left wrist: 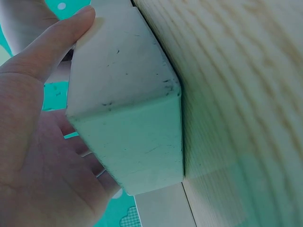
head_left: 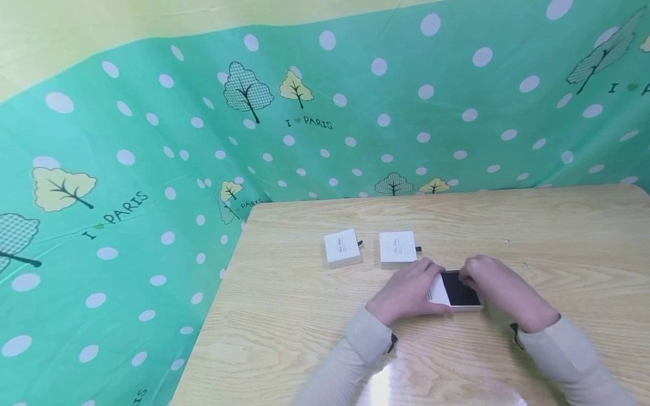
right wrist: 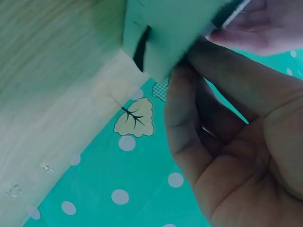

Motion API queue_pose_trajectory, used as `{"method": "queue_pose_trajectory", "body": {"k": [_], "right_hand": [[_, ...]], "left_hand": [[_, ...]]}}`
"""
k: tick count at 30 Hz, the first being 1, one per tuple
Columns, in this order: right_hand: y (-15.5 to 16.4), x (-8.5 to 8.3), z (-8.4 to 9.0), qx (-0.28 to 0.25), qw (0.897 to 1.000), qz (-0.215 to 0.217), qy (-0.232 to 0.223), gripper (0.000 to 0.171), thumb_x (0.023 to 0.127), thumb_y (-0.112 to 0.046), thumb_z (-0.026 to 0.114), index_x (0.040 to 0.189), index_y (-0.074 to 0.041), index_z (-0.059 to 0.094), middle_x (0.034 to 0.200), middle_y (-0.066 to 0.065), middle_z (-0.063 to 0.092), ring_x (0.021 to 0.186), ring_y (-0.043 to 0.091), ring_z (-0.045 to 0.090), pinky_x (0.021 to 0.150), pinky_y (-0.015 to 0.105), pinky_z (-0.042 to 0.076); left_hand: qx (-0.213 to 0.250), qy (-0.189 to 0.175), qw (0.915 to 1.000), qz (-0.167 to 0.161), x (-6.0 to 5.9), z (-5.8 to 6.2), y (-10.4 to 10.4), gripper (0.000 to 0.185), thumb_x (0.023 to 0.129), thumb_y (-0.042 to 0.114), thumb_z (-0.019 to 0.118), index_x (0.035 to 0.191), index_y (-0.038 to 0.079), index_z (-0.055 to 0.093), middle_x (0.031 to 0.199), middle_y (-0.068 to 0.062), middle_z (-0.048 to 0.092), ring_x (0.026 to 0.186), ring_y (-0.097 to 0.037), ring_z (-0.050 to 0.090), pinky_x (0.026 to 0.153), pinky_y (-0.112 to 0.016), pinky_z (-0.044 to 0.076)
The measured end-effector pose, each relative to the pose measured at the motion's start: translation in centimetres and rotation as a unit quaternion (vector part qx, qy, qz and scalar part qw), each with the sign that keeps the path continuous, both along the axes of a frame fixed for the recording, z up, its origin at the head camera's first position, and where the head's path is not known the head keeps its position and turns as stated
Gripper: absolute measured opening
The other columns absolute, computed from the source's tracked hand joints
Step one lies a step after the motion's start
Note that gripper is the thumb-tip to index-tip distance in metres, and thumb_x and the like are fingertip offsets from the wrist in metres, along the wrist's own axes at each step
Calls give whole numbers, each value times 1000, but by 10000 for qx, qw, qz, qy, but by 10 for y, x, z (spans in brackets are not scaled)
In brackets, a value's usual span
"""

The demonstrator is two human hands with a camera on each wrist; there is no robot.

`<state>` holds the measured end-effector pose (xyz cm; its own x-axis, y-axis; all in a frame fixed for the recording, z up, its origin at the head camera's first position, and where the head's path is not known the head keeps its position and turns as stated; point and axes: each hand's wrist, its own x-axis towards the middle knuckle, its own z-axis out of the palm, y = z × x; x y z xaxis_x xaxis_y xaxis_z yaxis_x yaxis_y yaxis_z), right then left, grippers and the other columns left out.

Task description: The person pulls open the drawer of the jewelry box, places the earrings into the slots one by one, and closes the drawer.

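A small white box point(head_left: 454, 293) with a black inside lies on the wooden table point(head_left: 304, 316) between my two hands. My left hand point(head_left: 411, 290) grips its left side, thumb along the box's edge point(left wrist: 128, 109). My right hand point(head_left: 495, 290) pinches its right end, where the fingers point(right wrist: 189, 104) sit beside a black pull tab point(right wrist: 140, 49). The box's drawer looks partly slid out, showing the dark interior. Two more closed white boxes, one to the left point(head_left: 343, 247) and one to the right point(head_left: 398, 247), sit side by side just beyond the hands, each with a small black tab.
A teal polka-dot cloth with tree prints point(head_left: 254, 113) hangs behind and to the left of the table. The table's left edge point(head_left: 213, 316) runs diagonally. Bare wood point(head_left: 569, 248) stretches to the right of the boxes.
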<state>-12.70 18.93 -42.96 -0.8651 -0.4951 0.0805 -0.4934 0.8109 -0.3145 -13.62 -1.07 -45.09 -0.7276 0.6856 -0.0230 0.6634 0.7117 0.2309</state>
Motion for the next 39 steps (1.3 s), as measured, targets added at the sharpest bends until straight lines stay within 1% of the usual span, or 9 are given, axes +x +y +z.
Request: {"method": "queue_pose_trajectory", "body": {"k": [4, 9, 16, 23, 26, 30, 33, 36, 39], "right_hand": [[-1, 0, 0, -49, 9999, -49, 122, 12, 76, 4, 79, 73, -8, 76, 70, 2, 68, 65, 16, 64, 61, 34, 58], [-3, 2, 2, -119, 9993, -252, 266, 13, 75, 3, 80, 73, -9, 74, 71, 3, 69, 66, 16, 63, 62, 38, 57], [-3, 2, 5, -100, 9993, -299, 211, 13, 76, 3, 79, 73, -9, 75, 72, 4, 69, 67, 17, 64, 62, 39, 57], [-4, 1, 5, -105, 9994, -311, -86, 10, 76, 0, 80, 76, -8, 76, 74, 3, 70, 68, 17, 65, 64, 39, 58], [-2, 0, 8, -136, 9994, -331, -34, 10, 76, -1, 81, 75, -10, 75, 74, 1, 69, 69, 16, 65, 64, 39, 58], [1, -3, 12, -255, 9992, -299, 123, 10, 77, -1, 80, 75, -9, 74, 73, -1, 69, 65, 13, 62, 60, 34, 55], [4, -7, 15, -379, 9986, -354, 124, 7, 78, 0, 78, 79, -6, 75, 76, 4, 71, 67, 17, 65, 61, 37, 56], [8, -10, 17, -438, 9978, -485, 104, 4, 80, 0, 76, 84, -1, 75, 81, 9, 72, 73, 25, 69, 68, 44, 58], [14, -15, 17, -381, 9976, -553, 160, 7, 81, -1, 76, 86, 2, 74, 82, 13, 72, 76, 31, 69, 72, 50, 57]], "left_hand": [[-3, 40, 10000, -19, -1, 0, 1, 82, 76, 65, 74, 138, 16, 53, 122, 8, 52, 96, -1, 46, 77, -10, 40], [-22, 79, 10000, -49, -2, 1, 2, 82, 77, 65, 73, 139, 16, 53, 123, 8, 52, 97, -2, 47, 77, -10, 40], [-14, 29, 10000, -32, -2, 3, 2, 83, 77, 65, 73, 140, 16, 53, 124, 7, 52, 96, -2, 46, 76, -11, 39], [19, -29, 10000, 10, -1, 2, 1, 83, 76, 66, 73, 140, 17, 52, 121, 8, 51, 95, -1, 46, 76, -11, 39], [26, -32, 10000, -1, -1, 2, 0, 84, 76, 66, 73, 140, 17, 52, 122, 8, 51, 95, -1, 46, 78, -11, 40], [48, -58, 10000, 6, -1, 2, -1, 84, 76, 65, 74, 140, 17, 52, 123, 8, 51, 96, -1, 46, 79, -10, 40], [50, -79, 9999, 37, -1, 1, -1, 83, 76, 65, 74, 140, 18, 52, 122, 9, 51, 95, -1, 46, 79, -10, 40], [34, -114, 9999, 67, -1, 1, 0, 82, 76, 65, 74, 140, 18, 52, 121, 10, 50, 94, -1, 46, 80, -10, 40], [18, -151, 9998, 86, 0, 0, 0, 83, 76, 65, 74, 141, 18, 52, 121, 10, 51, 94, -1, 46, 80, -10, 40]]}}
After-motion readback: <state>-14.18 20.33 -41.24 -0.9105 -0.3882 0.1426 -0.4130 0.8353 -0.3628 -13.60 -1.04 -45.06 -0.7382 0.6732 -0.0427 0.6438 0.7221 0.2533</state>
